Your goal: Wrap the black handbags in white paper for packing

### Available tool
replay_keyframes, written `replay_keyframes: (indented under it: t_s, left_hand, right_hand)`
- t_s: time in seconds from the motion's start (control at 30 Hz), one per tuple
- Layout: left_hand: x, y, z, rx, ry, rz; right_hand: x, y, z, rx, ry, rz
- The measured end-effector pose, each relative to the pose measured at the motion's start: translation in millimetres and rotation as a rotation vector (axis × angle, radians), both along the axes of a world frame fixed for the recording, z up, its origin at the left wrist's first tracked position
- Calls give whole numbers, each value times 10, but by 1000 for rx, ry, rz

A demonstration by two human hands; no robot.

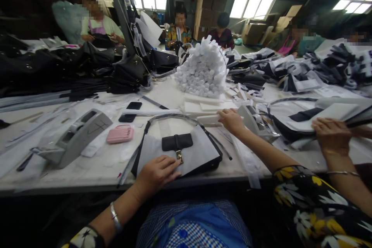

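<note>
A black handbag (203, 162) wrapped in grey-white paper lies flat at the table's near edge, its black strap tab and gold clasp (179, 157) showing. My left hand (158, 172) rests flat on the wrapped bag beside the clasp, fingers stretched out and holding nothing. My right hand (231, 120) reaches past the bag's far right corner. Its fingers are curled on a white foam strip (207, 119) lying before a low stack of such strips (203, 107).
A grey tape dispenser (77, 135), a pink case (120, 134) and a black phone (134, 105) lie left of the bag. A mound of white foam rolls (203, 69) stands behind. A co-worker's hand (331, 135) presses on paper-wrapped bags at right. Black bags (128, 73) pile at back left; several people sit beyond.
</note>
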State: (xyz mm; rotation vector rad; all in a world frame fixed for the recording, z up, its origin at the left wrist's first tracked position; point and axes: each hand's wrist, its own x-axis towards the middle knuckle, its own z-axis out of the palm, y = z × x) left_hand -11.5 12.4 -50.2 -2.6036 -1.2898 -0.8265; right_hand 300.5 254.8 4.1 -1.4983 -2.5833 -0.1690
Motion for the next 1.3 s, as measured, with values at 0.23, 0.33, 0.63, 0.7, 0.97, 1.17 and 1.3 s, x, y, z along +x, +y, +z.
replay_keyframes:
  t_s: [0.23,0.33,0.63,0.7,0.97,1.17,1.3]
  left_hand:
    - [13,29,-22,25,-1,0]
    - [22,3,-92,48,4,40]
    - [66,-154,-58,80,12,199]
    - [91,-198,-26,67,9,220]
    - [141,-344,-34,-11,-16,235]
    - [202,-419,254,132,-169,180]
    - [312,-276,283,79,-42,220]
  right_hand:
    - [-476,-840,600,114,345,353]
    - [-788,-1289,503,18,341,648]
    - [-878,-1675,-426,-92,151,745]
    - [-852,-1704,-454,-59,138,735]
    - [-918,-1842,-381,-29,92,578]
    - [-937,-1824,-396,-139,103,554]
    - [-938,-1751,-195,-274,180,534]
